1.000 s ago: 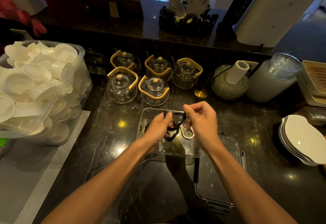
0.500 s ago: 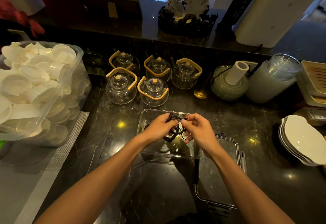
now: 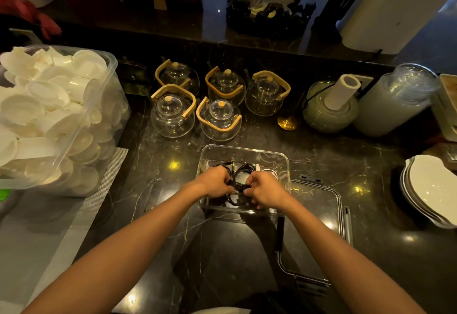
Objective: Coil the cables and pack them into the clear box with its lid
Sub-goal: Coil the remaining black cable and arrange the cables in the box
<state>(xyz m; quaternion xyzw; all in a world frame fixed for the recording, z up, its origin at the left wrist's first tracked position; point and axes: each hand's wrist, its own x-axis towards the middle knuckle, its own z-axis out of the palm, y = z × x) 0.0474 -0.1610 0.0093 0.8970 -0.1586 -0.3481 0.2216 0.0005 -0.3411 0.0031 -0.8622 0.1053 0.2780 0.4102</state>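
Both hands down inside the clear box (image 3: 243, 151) on the dark counter (image 3: 153, 190): left hand (image 3: 216, 182) and right hand (image 3: 265, 189) gripping the coiled black cable (image 3: 239, 174). Lid (image 3: 319, 211) lying just right of box. Possibly a white cable beneath; no legible writing

The counter (image 3: 153, 190) is glossy dark marble. The clear box (image 3: 284, 165) is smooth plastic; the teapots (image 3: 218, 121) are glass with wooden handles.

Both hands' fingers (image 3: 231, 185) are hidden among the black cables (image 3: 238, 174); at 3 o'clock, the picture's edge cuts off the plates (image 3: 431, 190).
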